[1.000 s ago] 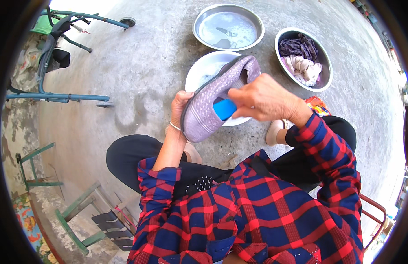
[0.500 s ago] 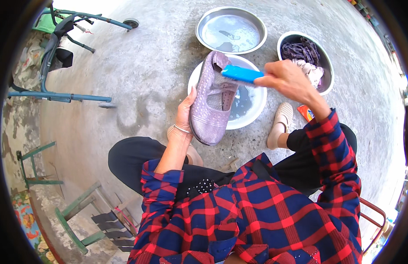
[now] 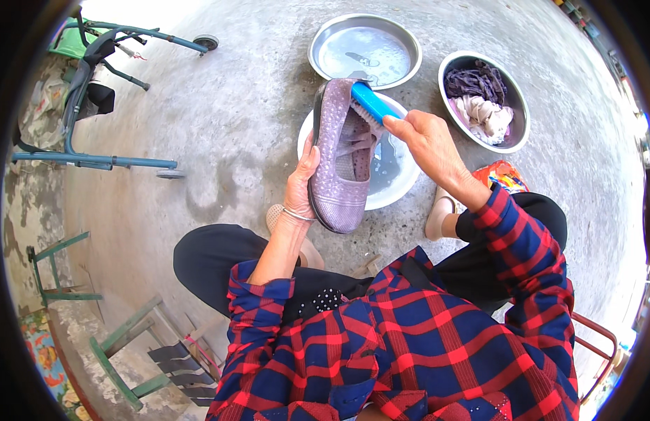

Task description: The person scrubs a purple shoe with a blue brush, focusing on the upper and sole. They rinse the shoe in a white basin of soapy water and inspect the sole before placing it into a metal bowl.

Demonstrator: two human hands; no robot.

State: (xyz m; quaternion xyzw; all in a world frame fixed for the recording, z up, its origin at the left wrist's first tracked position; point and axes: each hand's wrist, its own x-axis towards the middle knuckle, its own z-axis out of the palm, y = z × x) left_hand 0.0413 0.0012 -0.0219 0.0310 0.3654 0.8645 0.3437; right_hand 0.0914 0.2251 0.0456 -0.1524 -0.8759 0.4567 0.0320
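1. Shoe [image 3: 330, 154], mauve and speckled, is held up in front of the person, overlapping the left part of a white basin [image 3: 401, 175] in view.
2. Its long axis runs almost straight away from the body: rounded toe toward the person, heel at the far end, opening turned up and somewhat rightward, dark sole edge along the left.
3. Left hand [image 3: 302, 179] grasps the shoe by its left side, thumb along the edge; the other fingers are mostly hidden underneath.
4. Right hand [image 3: 430, 144] clasps the near end of a blue brush [image 3: 373, 104], fingers curled around it.
5. That brush slants from the hand up and left to the heel opening, pale bristles facing the shoe's interior.
6. Beyond the white basin stands a metal basin [image 3: 403, 43] containing cloudy water.
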